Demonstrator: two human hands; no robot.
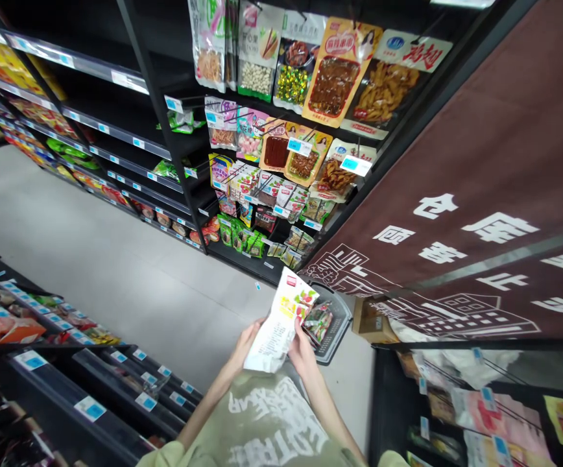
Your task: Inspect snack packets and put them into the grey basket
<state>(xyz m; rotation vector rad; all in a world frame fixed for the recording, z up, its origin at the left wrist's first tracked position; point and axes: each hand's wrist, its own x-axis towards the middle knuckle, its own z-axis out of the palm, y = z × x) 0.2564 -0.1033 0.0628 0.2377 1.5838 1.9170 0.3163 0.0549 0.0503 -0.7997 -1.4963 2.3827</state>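
Observation:
A white snack bag (274, 331) with red fruit printed on it is held upright in front of my chest. My left hand (248, 344) grips its left edge, the fingers partly behind the bag. On the right edge, my right hand (301, 350) has its thumb on the front of the bag. Beyond the bag, a grey shopping basket (338, 331) stands on the floor with several packets (319, 320) in it. The bag covers part of the basket.
Hanging snack bags (257, 78) fill the rack ahead, with price tags on the hooks. Long black shelves (111, 123) run off to the left. A brown curtain (456, 155) hangs at right, a cardboard box (371, 321) at its foot. Low shelving (58, 383) stands at lower left.

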